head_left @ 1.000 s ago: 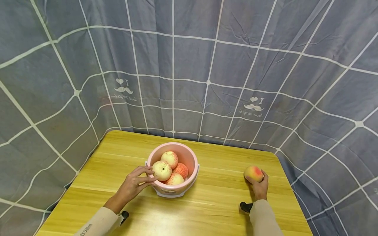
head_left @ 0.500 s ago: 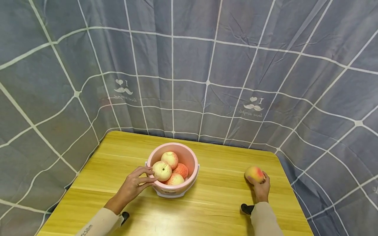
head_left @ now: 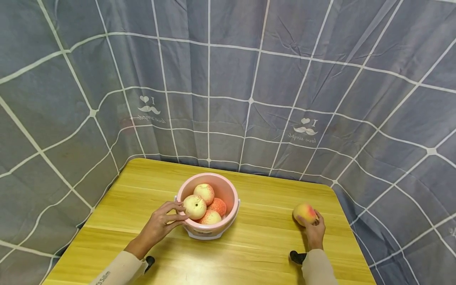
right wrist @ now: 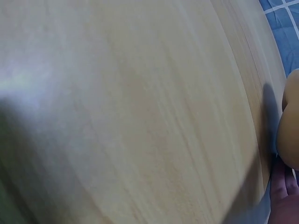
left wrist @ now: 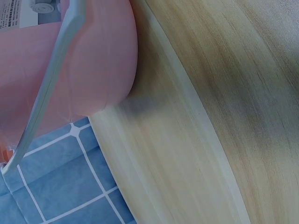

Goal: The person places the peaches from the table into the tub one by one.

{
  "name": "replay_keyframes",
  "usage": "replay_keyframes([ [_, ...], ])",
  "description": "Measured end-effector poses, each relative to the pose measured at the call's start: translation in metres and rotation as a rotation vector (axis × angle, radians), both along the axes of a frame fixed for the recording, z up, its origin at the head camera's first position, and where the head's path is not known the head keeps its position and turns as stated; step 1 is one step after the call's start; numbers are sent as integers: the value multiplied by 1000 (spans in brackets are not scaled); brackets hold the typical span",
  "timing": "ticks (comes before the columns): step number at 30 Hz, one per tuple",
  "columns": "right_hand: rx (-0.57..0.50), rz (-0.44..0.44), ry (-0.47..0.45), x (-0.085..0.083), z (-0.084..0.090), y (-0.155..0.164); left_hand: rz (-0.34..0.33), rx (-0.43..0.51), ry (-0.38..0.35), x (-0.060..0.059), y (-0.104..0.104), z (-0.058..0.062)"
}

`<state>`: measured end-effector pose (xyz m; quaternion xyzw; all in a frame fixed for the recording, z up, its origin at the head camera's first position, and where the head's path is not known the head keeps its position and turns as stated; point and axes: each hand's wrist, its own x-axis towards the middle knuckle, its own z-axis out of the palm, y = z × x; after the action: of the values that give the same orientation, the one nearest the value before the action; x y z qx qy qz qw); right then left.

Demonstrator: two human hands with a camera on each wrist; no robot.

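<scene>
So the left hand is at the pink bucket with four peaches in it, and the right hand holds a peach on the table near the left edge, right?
Not quite. The right hand holds its peach near the table's right edge, not the left; the head view shows it. The rest stands: the left hand is at the pink bucket, which holds four peaches.

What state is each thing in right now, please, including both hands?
Pink bucket: upright on the table, holding four peaches.
Pale peach: in the bucket, left hand gripping it.
Loose peach: on the table, right hand holding it.
</scene>
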<state>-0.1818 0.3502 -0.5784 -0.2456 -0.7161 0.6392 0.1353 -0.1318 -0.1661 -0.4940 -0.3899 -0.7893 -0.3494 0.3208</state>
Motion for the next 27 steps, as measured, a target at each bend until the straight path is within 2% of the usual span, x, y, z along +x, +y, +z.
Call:
replay_keyframes([
  [11,-21,37,14,6,-1,-5,3,1,11,0,0,-1],
  [22,-33,97,-2,8,3,-16,17,-4,-34,1,-1,-2],
  [27,-34,131,-5,9,5,-22,18,-4,-29,1,-1,-2],
])
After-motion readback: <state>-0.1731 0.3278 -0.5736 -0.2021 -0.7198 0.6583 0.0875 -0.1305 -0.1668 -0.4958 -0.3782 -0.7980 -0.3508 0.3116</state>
